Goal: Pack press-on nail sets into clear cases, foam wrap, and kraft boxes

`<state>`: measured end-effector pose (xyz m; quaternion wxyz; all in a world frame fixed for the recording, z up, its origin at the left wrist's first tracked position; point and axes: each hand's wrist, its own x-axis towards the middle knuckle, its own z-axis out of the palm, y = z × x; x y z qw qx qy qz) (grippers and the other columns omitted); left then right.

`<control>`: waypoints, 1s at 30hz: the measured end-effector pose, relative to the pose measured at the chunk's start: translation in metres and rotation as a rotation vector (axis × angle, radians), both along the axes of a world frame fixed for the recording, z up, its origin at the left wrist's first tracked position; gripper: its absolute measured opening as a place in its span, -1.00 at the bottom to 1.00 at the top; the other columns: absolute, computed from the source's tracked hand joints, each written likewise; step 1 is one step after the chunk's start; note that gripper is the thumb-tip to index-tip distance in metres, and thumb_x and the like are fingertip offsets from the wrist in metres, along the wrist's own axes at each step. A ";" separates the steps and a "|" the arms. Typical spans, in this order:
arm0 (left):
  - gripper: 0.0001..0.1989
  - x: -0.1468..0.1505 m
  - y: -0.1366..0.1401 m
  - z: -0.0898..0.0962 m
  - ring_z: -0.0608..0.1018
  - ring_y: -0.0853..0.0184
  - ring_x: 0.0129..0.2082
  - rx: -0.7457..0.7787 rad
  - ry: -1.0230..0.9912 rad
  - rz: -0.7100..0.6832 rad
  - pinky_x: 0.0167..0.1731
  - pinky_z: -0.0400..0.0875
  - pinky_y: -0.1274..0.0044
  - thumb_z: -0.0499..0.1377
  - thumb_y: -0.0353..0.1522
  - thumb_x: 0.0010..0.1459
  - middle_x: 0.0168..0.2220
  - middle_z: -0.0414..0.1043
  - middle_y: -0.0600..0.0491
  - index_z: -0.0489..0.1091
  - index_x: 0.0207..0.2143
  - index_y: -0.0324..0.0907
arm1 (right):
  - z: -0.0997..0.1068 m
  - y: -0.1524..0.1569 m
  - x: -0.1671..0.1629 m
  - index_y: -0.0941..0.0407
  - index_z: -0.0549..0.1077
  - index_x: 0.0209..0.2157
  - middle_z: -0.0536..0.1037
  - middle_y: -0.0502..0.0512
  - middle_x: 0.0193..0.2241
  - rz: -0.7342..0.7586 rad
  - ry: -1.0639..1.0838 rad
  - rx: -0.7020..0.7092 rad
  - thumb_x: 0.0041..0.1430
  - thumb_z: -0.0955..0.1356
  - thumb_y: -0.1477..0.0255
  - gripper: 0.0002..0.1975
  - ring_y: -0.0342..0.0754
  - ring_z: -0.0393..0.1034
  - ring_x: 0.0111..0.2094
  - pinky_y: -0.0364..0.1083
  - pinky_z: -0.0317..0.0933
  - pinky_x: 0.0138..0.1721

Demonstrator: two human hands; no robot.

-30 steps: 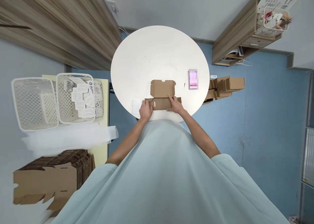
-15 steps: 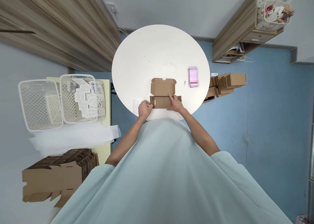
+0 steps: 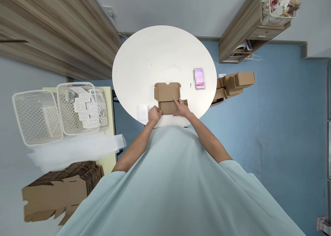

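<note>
A brown cardboard box (image 3: 167, 92), partly folded, lies near the close edge of the round white table (image 3: 160, 46). Its lid panel is spread toward the far side, with small flaps at the ends. My left hand (image 3: 154, 115) is closed at the box's left end, fingers pinched on the side flap. My right hand (image 3: 182, 109) grips the front part near its right end, thumb and fingers around the wall. One flap stands out beyond that hand on the right. A white flat square (image 3: 143, 112) lies just left of my left hand.
A phone with a blurred pink screen (image 3: 199, 79) lies on the table's right. Folded boxes (image 3: 239, 81) stand low beyond the table's right edge. At left are white baskets (image 3: 77, 132), one with white packets, white sheets (image 3: 74, 148) and stacked flat cardboard (image 3: 55, 196).
The left end flap, visible before, is now folded in or covered by my left hand. My right hand keeps its hold. The whole view has shifted slightly.
</note>
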<state>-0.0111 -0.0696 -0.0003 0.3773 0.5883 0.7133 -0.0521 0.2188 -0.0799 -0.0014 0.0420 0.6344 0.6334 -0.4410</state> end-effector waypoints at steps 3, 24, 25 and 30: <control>-0.79 0.005 0.000 -0.001 0.67 -0.07 0.05 0.018 0.066 -0.033 0.04 0.54 0.24 0.22 -0.42 0.29 -0.05 0.66 -0.22 0.49 -0.02 -0.15 | 0.002 0.000 -0.003 -0.15 -0.23 0.67 -0.01 0.49 0.59 -0.002 -0.012 -0.009 0.10 0.69 0.24 0.40 0.44 0.36 0.42 0.24 0.43 0.27; -0.73 0.018 -0.002 0.004 0.64 -0.17 0.07 0.017 0.117 -0.038 0.04 0.53 0.18 0.11 -0.48 0.38 0.06 0.58 -0.38 0.45 0.08 -0.29 | 0.030 -0.047 0.010 0.07 0.45 0.04 0.72 0.23 -0.05 -0.280 -0.150 0.093 0.61 0.21 0.38 -0.78 0.17 0.63 -0.03 0.02 0.40 -0.04; -0.73 0.018 -0.002 0.004 0.64 -0.17 0.07 0.018 0.119 -0.045 0.03 0.53 0.19 0.10 -0.48 0.39 0.06 0.58 -0.38 0.44 0.08 -0.29 | 0.032 -0.046 0.002 0.07 0.45 0.05 0.71 0.23 -0.02 -0.240 -0.157 0.095 0.61 0.21 0.38 -0.79 0.18 0.63 -0.03 0.02 0.40 -0.04; -0.73 0.019 -0.003 0.008 0.65 -0.10 0.04 0.005 0.144 -0.043 -0.01 0.53 0.25 0.08 -0.50 0.39 0.06 0.59 -0.33 0.44 0.08 -0.26 | 0.032 -0.037 -0.018 0.15 0.49 0.07 0.65 0.32 0.11 -0.140 -0.193 0.112 0.68 0.20 0.31 -0.70 0.12 0.62 -0.03 -0.03 0.37 -0.07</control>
